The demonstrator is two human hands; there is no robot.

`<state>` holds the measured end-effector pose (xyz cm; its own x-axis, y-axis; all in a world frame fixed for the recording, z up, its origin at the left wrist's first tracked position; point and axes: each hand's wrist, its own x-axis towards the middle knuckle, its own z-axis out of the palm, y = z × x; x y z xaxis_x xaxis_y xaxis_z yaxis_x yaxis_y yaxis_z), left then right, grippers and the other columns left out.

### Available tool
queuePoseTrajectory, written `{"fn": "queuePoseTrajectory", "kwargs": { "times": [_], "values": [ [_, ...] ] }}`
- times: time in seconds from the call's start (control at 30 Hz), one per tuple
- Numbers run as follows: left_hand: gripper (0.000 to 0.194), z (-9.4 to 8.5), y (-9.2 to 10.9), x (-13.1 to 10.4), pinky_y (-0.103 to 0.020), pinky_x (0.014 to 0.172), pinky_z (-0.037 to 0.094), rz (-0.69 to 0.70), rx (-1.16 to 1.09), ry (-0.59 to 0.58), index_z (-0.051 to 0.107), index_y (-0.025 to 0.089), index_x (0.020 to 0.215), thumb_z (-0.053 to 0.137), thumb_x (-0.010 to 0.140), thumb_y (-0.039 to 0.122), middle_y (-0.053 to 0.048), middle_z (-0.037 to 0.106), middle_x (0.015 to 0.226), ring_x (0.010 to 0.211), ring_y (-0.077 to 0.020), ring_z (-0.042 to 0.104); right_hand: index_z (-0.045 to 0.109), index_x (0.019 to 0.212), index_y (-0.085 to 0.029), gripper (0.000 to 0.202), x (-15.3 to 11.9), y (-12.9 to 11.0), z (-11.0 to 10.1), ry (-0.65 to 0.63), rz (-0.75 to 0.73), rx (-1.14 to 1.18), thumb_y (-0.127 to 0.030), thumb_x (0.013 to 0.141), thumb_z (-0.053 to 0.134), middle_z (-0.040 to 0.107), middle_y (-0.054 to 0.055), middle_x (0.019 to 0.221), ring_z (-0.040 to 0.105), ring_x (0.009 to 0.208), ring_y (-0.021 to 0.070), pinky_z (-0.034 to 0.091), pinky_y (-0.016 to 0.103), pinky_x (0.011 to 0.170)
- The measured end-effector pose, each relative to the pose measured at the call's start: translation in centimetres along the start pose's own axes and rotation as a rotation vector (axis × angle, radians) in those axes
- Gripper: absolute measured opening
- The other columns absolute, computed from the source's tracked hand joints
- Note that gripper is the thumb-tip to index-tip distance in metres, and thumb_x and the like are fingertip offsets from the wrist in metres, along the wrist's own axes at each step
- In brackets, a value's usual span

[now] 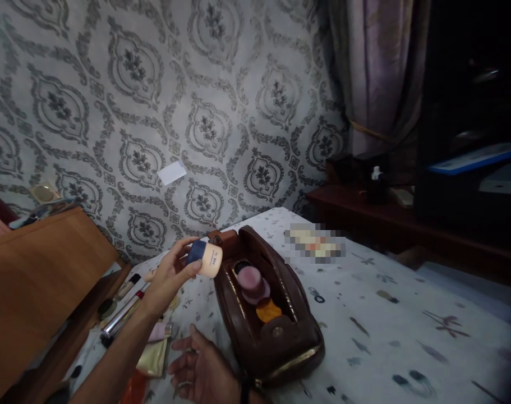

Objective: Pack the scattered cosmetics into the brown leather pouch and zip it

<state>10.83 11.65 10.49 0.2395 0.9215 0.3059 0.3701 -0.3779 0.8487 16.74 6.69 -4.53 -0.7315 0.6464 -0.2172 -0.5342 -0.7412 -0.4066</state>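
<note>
A small cream jar with a dark blue lid [210, 260] is held by the lid in my left hand [175, 275], just above the left edge of the open bag. The brown leather bag [276, 342] stands unzipped on the patterned cloth. Inside it are a pink rounded item [251, 281], an orange item [267, 310] and a dark round item partly hidden behind the pink one. My right hand [202, 367], palm turned up and fingers apart, is beside the bag's near left side and holds nothing.
Tubes, a yellowish tube [153, 358] and other cosmetics lie left of the bag, partly behind my left forearm. A wooden box [49, 264] stands at the left. Beyond the bag lies a blurred-out item [314, 242]. A dark red shelf [343, 205] holds a small bottle [376, 182].
</note>
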Motion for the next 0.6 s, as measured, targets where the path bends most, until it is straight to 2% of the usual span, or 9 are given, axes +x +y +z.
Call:
{"fn": "queuePoseTrajectory", "kwargs": {
  "times": [0.17,0.4,0.6],
  "values": [
    [0.054,0.0,0.3,-0.1,-0.027,0.08,0.052,0.005,0.011,-0.017,0.053,0.023,0.127,0.069,0.079,0.042,-0.007,0.061,0.116,0.106,-0.0227,0.06,0.062,0.084,-0.014,0.052,-0.2,-0.1,0.3,0.045,-0.003,-0.003,-0.066,0.084,0.056,0.065,0.002,0.058,0.057,0.045,0.0112,0.034,0.022,0.047],
    [0.057,0.3,1.1,0.1,-0.025,0.071,0.05,0.008,0.04,-0.013,0.055,0.02,0.125,0.07,0.076,0.044,-0.008,0.061,0.111,0.099,-0.022,0.06,0.062,0.081,-0.015,0.051,0.4,0.2,-0.1,0.033,-0.008,0.0,-0.066,0.085,0.054,0.065,0.003,0.058,0.056,0.046,0.0114,0.032,0.021,0.047],
    [0.057,0.7,2.1,1.3,-0.023,0.068,0.049,0.033,0.038,-0.018,0.055,0.02,0.122,0.072,0.074,0.044,-0.007,0.06,0.108,0.093,-0.0201,0.06,0.063,0.085,-0.014,0.051,0.0,0.1,0.1,0.052,-0.006,0.002,-0.059,0.094,0.042,0.064,0.004,0.059,0.056,0.046,0.0113,0.032,0.022,0.048]
  ]
}}
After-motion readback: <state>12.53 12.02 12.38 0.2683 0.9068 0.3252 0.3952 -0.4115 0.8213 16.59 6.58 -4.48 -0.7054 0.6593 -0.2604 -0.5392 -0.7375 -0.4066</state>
